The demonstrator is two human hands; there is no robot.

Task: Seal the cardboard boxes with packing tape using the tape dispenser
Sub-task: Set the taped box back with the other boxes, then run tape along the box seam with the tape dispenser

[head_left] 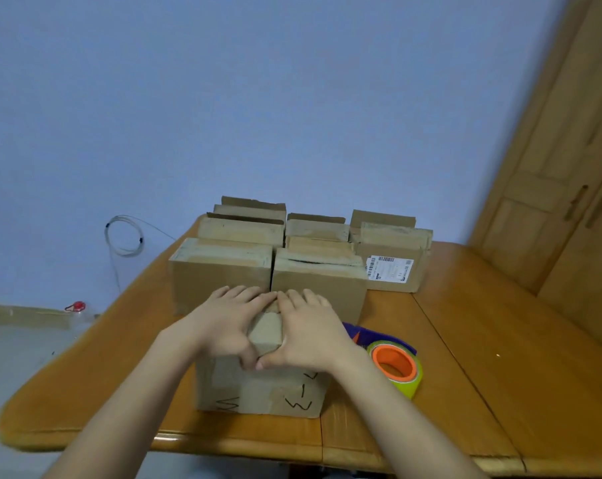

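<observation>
- Presses left hand (228, 319) flat, fingers straight, onto front box (261, 392) by table (482, 357) front edge.
- Presses right hand (309, 331) flat alongside, thumbs touching.
- Leaves tape dispenser (396, 366) just right of box.

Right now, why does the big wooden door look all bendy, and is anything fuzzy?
Head view: the wide-angle lens bends the tall wooden door and the edge of the orange-brown wooden table; the left hand, right hand and brown cardboard box under them look slightly soft; the light is even, with no harsh glare.

home room, wooden table (465, 340), wardrobe (569, 167)
</observation>
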